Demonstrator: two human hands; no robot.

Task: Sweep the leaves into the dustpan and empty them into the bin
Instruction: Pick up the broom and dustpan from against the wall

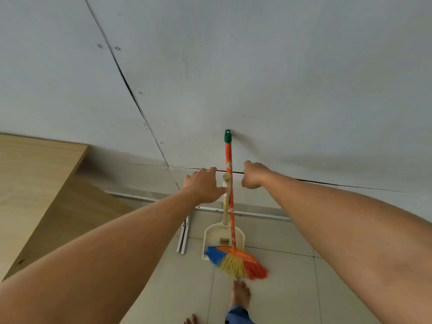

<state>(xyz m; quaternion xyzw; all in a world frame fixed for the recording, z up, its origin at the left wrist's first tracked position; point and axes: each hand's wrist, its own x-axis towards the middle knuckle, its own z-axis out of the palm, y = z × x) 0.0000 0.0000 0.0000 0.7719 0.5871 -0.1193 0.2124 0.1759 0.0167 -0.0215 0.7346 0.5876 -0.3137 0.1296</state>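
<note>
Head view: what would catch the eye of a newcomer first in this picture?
The broom, with orange handle and blue, yellow and red bristles, leans on the grey wall straight ahead. A cream dustpan stands upright beside it. The left hand and the right hand reach toward their handles, one on each side.

- Dustpan (214, 239): cream plastic, smooth, slight sheen.
- Broom (230, 202): glossy orange printed handle, green plastic cap, coarse blue, yellow and red bristles.
- Floor (280, 288): pale smooth tiles.
- Wall (257, 66): matt grey panels.
- Board (35, 183): light wood-grain, matt.
</note>
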